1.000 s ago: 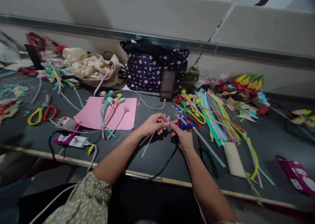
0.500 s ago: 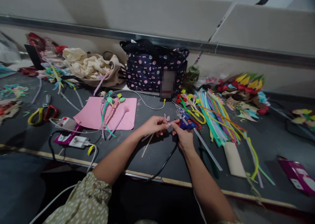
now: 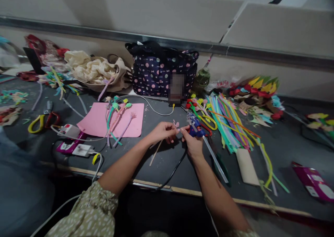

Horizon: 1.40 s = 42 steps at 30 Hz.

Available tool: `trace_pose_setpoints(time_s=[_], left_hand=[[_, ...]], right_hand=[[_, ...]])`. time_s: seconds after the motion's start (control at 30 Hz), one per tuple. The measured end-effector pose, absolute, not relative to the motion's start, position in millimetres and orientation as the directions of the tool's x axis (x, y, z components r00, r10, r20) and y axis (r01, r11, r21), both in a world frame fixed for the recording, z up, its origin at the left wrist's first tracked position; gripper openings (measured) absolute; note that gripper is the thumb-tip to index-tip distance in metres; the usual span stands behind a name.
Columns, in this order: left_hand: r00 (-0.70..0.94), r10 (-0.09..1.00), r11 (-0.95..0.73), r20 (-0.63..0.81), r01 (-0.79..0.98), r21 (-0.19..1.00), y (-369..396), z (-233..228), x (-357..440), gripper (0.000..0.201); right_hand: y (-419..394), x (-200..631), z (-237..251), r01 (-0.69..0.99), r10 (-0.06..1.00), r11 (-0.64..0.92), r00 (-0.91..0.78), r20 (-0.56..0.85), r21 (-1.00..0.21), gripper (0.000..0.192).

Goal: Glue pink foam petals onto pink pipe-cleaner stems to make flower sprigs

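My left hand (image 3: 167, 132) is closed, pinching a small pink flower (image 3: 176, 123) on a thin stem. My right hand (image 3: 192, 143) meets it from the other side, thumb and forefinger at the flower's base. A blue hot glue gun (image 3: 196, 130) sits against my right hand, its handle mostly hidden in the curled fingers. From its back end a clear glue stick (image 3: 215, 158) sticks out, and a black cord (image 3: 176, 169) leaves from below the hand. Under my left hand lies a thin pale stick (image 3: 156, 153).
To the left, finished stems lie on pink paper (image 3: 137, 124), near scissors (image 3: 39, 123) and a purple power strip (image 3: 68, 147). On the right are coloured pipe cleaners (image 3: 229, 122), a beige block (image 3: 247, 166) and a purple box (image 3: 313, 182). A dotted bag (image 3: 148, 75) stands behind.
The glue gun has turned slightly, swinging its glue stick's rear end leftwards. Both hands stay together at the pink flower. A blurred bluish shape has entered at the lower left.
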<state>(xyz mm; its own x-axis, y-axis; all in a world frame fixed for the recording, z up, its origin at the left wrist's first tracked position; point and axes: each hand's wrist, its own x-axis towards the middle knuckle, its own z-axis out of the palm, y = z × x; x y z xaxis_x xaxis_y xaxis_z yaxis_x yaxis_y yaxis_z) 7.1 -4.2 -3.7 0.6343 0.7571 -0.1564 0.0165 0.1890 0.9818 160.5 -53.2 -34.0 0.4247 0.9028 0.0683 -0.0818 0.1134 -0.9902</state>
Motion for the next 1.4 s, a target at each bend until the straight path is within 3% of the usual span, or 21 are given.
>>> trace_pose_setpoints(time_s=[0.27,0.43,0.53,0.67,0.83,1.0,1.07,1.17,1.27,1.4], left_hand=[[0.600,0.785,0.189,-0.153,0.003,0.982,-6.3,2.1,9.1,0.039],[0.427,0.890,0.223,-0.162,-0.097,0.970,0.9,4.1,5.0,0.022],[0.308,0.934,0.256,-0.180,-0.227,0.940,6.4,2.1,2.7,0.020],[0.239,0.943,0.302,-0.233,-0.313,0.901,13.0,-1.8,0.7,0.025],[0.195,0.956,0.279,-0.221,-0.358,0.891,16.1,-3.5,-2.0,0.031],[0.159,0.968,0.239,-0.193,-0.358,0.903,14.8,-6.4,-2.4,0.032],[0.160,0.967,0.243,-0.199,-0.347,0.906,15.3,-8.6,-2.1,0.033],[0.172,0.960,0.267,-0.221,-0.327,0.907,15.5,-9.7,-1.3,0.034],[0.234,0.943,0.305,-0.238,-0.310,0.901,12.4,-6.5,1.2,0.034],[0.366,0.904,0.334,-0.220,-0.286,0.898,3.4,-0.3,7.4,0.035]], right_hand=[[-56.5,158.8,-22.0,-0.030,0.909,0.078,0.413,0.059,-0.996,0.029],[-50.5,170.9,-18.7,-0.058,0.904,-0.029,0.424,-0.051,-0.998,0.032],[-43.9,176.0,-26.9,0.044,0.901,-0.131,0.422,-0.101,-0.990,0.029],[-39.5,175.4,-36.0,0.263,0.932,-0.101,0.363,0.001,-0.959,0.023],[-39.8,171.4,-33.9,0.653,0.968,-0.095,0.237,0.084,-0.752,0.019],[-39.3,168.0,-35.2,0.775,0.973,-0.115,0.213,0.086,-0.621,0.016],[-39.4,167.5,-35.8,0.744,0.966,-0.119,0.239,0.096,-0.657,0.015],[-40.3,166.6,-33.8,0.574,0.944,-0.092,0.311,0.113,-0.814,0.016],[-41.9,164.4,-28.5,0.194,0.920,-0.068,0.393,0.014,-0.979,0.024],[-45.1,161.7,-19.0,-0.305,0.917,-0.008,0.377,-0.129,-0.952,0.036]])
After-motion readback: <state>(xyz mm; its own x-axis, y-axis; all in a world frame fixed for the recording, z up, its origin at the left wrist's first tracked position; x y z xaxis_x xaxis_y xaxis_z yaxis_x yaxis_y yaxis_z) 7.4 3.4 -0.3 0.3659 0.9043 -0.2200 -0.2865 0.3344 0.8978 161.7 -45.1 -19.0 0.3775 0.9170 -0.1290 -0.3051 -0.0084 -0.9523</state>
